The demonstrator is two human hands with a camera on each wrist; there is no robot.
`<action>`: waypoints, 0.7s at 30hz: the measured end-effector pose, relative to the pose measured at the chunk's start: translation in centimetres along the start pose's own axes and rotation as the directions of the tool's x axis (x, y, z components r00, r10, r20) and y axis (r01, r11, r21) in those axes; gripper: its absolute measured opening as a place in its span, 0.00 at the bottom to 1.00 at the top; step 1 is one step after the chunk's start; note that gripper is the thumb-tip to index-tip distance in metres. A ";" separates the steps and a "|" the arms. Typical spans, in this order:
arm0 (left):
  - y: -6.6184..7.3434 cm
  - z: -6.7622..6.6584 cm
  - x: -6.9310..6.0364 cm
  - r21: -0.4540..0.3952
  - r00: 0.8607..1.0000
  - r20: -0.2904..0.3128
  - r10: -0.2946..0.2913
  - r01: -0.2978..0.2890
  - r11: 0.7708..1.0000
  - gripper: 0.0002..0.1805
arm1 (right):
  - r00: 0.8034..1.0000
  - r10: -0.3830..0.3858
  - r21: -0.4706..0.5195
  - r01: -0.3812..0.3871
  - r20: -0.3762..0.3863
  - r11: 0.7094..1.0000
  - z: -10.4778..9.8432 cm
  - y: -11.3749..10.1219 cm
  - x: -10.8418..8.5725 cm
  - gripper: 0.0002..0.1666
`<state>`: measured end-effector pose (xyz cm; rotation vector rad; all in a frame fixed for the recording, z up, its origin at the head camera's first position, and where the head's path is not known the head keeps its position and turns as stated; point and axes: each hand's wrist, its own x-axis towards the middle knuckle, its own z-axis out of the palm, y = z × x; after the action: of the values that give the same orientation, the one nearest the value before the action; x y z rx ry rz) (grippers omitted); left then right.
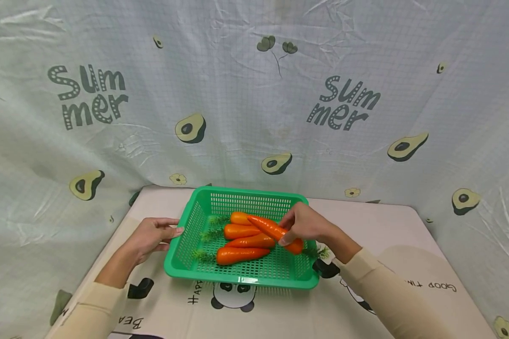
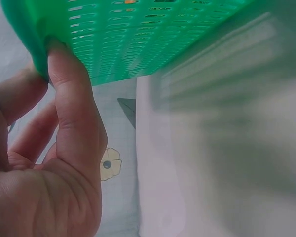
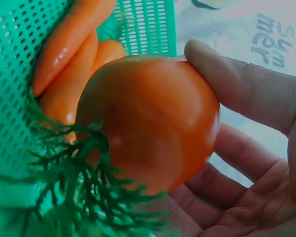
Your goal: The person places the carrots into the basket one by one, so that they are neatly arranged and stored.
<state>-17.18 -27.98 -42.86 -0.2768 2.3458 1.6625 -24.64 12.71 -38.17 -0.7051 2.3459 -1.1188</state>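
A green slotted plastic basket (image 1: 280,283) holds several orange carrots (image 1: 242,255) with green tufts, most of them lying with the tufts to the left. At its left end my left hand (image 1: 150,235) grips the rim, thumb and fingers on either side of the basket wall (image 2: 113,44) in the left wrist view. My right hand (image 1: 307,222) holds one carrot (image 1: 271,229) over the basket's right part, its tip pointing up-left and its green top (image 3: 93,173) toward the lower right in the head view. The right wrist view shows the thick orange end close up, between thumb and fingers.
The basket is over a pale table (image 1: 373,235) with printed pandas and words. Behind and at both sides hangs a whitish cloth (image 1: 237,94) with avocado and "summer" prints. The basket's shadow falls on the tabletop in the left wrist view.
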 end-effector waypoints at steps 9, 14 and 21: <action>0.1 -0.1 0.0 0.000 1.000 -0.007 -0.007 0.007 1.000 0.31 | 1.000 0.000 -0.069 0.001 0.015 0.998 1.1 -0.9 1.2 0.20; -0.1 0.0 0.0 0.000 1.000 -0.009 -0.013 0.013 1.000 0.31 | 0.999 -0.013 -0.091 0.016 0.036 0.996 1.7 -1.1 1.7 0.22; 0.0 0.1 0.0 -0.003 1.000 -0.002 -0.007 0.007 1.000 0.32 | 0.995 -0.045 -0.134 0.057 0.092 0.989 2.3 -0.9 2.4 0.20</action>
<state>-17.18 -27.92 -42.84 -0.2872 2.3415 1.6638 -24.91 9.36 -39.17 -0.8507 2.3578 -0.9340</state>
